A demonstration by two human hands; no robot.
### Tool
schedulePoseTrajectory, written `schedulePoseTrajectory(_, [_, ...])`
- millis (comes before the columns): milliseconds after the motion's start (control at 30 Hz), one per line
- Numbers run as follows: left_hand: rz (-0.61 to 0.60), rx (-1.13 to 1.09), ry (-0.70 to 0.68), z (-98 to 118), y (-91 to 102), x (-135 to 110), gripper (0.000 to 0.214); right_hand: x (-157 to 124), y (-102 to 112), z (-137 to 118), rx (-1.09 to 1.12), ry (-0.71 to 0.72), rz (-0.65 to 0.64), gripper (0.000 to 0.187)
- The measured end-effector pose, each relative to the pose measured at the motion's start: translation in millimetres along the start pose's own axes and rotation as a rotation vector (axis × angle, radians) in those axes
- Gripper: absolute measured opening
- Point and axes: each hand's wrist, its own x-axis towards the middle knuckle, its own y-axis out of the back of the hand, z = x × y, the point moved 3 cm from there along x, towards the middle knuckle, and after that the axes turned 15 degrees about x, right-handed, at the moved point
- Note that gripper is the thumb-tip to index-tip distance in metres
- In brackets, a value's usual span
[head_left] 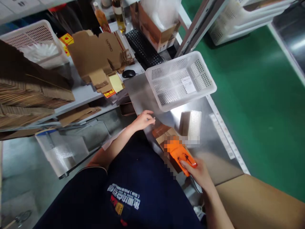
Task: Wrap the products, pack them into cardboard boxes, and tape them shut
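Basket [190, 100]: paper slip [188, 85] inside; right grip [198, 172]: clasping orange tool [180, 153]; left grip [143, 121]: spread

The orange device [178, 152] sat at about the clock's half past four from the centre of the view, held in the right hand [199, 170]. It was a bright, chunky, oblong thing with dark markings on its upper face, tilted so that its length ran from about ten o'clock down to four. Its end toward ten was lost in coarse blocks, so its shape there could not be told.

The small cardboard carton [168, 132] lay partly under it in the view, showing mainly on its ten o'clock side. Its visible panels were plain tan, with a redder brown one toward ten. Whether the two touched could not be told.
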Motion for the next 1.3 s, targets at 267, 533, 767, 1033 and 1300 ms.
schedulePoseTrajectory(267, [-0.117,-0.140,0.028,-21.1,-37.0,5.0,0.026,5.4,-1.3,1.9,0.049,0.131,-0.040,0.056])
schedulePoseTrajectory(533, [-0.079,-0.147,-0.031,-20.1,-64.3,4.0,0.030,0.9,6.1,21.0,0.079,0.300,-0.004,0.058])
schedulePoseTrajectory(767, [-0.098,0.060,-0.044,-23.3,-94.5,-7.7,0.035,5.1,2.8,18.1,0.112,0.254,-0.023,0.056])
schedulePoseTrajectory(1033, [-0.202,-0.372,-0.137,-10.8,-91.8,-38.2,0.079,8.5,-2.4,17.7,0.150,0.219,-0.034,0.056])
schedulePoseTrajectory(1300, [-0.386,-0.226,-0.302,-19.7,-64.9,-29.3,0.094,12.2,-10.4,6.7,0.221,0.269,-0.072,0.057])
